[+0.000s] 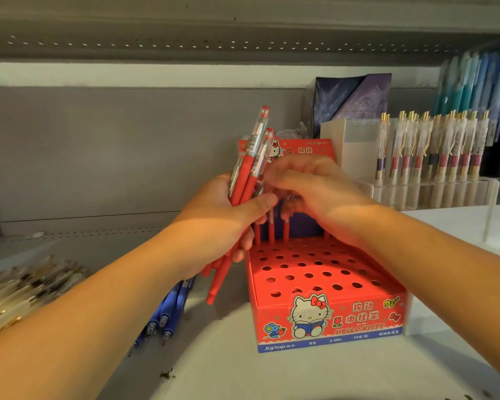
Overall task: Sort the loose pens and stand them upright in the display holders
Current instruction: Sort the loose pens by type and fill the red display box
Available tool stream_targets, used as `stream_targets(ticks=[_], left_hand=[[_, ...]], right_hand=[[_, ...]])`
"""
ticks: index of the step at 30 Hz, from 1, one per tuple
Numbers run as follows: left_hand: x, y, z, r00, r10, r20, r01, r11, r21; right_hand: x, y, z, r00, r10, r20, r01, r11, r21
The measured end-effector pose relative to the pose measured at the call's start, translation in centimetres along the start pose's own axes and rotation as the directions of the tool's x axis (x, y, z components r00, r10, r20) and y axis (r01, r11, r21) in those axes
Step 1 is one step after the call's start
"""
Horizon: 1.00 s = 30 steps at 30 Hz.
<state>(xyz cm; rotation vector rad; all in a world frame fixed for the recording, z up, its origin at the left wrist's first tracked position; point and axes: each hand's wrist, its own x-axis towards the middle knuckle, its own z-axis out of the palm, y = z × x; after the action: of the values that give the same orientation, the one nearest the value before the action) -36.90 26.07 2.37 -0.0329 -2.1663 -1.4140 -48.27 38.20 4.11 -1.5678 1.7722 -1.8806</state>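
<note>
My left hand (223,217) grips a bunch of red pens (250,168), clear clip ends up, tips pointing down past the holder's left side. A red cartoon-cat display holder (324,284) with rows of round holes stands on the shelf. Three red pens (271,230) stand upright in its back row. My right hand (312,186) hovers over that back row with its fingers curled at the pens' tops; what it pinches is hidden. Loose blue pens (163,313) lie on the shelf under my left forearm.
A heap of loose gold-and-clear pens (20,290) lies at the far left. A clear acrylic holder (433,192) at right carries a row of gold-clipped pens. Packaged blue pens (479,82) hang at the upper right. The upper shelf's edge runs overhead.
</note>
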Motion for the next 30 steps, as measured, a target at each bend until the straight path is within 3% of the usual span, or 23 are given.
stream_targets(ticks=[7,11,17,19,21,24,30], left_hand=[[-0.1,0.2,0.0,0.999,-0.028,-0.017,0.028,1.0,-0.01],[0.1,0.3,-0.1,0.997,-0.048,-0.053,0.044,0.997,-0.069],[0.6,-0.5,-0.3,0.985,-0.045,-0.165,0.054,0.997,0.046],[0.8,-0.7,-0.6,0.977,-0.036,-0.21,0.051,0.997,0.066],[0.9,-0.9,-0.8,0.972,-0.042,-0.23,0.058,0.996,0.061],[0.9,-0.9,-0.7,0.976,-0.058,-0.21,0.06,0.998,0.002],[0.8,-0.6,-0.4,0.979,-0.098,-0.178,0.088,0.994,-0.06]], right_hand=[[-0.1,0.1,-0.1,0.997,0.078,0.003,-0.078,0.994,0.076],[0.2,0.2,-0.5,0.993,0.104,-0.061,-0.089,0.974,0.207],[0.9,-0.4,-1.5,0.958,0.147,-0.246,-0.072,0.955,0.288],[1.1,-0.5,-2.0,0.935,0.107,-0.339,-0.037,0.978,0.207],[1.2,-0.4,-2.6,0.919,0.013,-0.394,-0.021,1.0,-0.017],[1.2,-0.1,-3.1,0.912,-0.137,-0.387,-0.007,0.938,-0.348],[1.3,1.0,-3.3,0.92,-0.2,-0.338,0.016,0.878,-0.478]])
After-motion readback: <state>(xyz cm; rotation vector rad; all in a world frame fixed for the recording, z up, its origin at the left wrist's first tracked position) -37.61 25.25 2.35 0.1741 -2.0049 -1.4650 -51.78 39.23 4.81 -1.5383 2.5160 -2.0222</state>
